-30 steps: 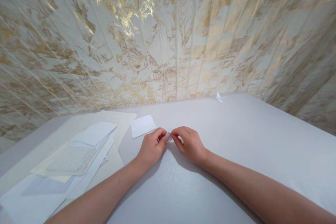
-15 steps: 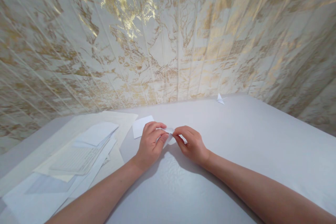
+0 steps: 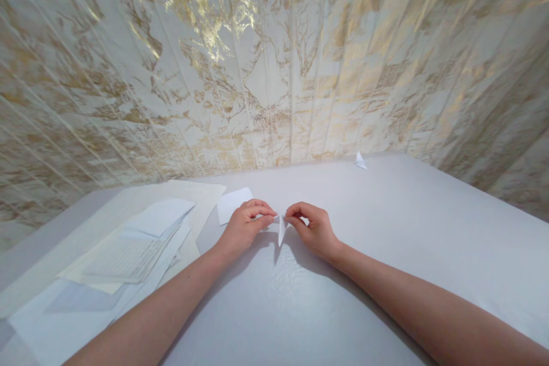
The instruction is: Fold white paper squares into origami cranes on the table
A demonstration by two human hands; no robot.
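A small folded white paper (image 3: 281,230) is held between both hands at the middle of the view, with a narrow point hanging down above the table. My left hand (image 3: 251,222) pinches its left side between thumb and fingers. On the other side, my right hand (image 3: 312,227) pinches the paper's right edge with thumb and index finger. The fingertips of the two hands are a small gap apart, and they hide part of the folds.
Loose sheets and a printed page (image 3: 124,257) lie piled on the left of the pale table (image 3: 266,320). A white card (image 3: 231,203) sits behind my left hand. Near the back edge stands a small folded white paper piece (image 3: 360,160). A gold-patterned curtain (image 3: 274,68) hangs behind.
The folded paper has turned, and its narrow point now hangs downward between my hands. My left hand has changed its pinch, with its fingers stretched further toward the right.
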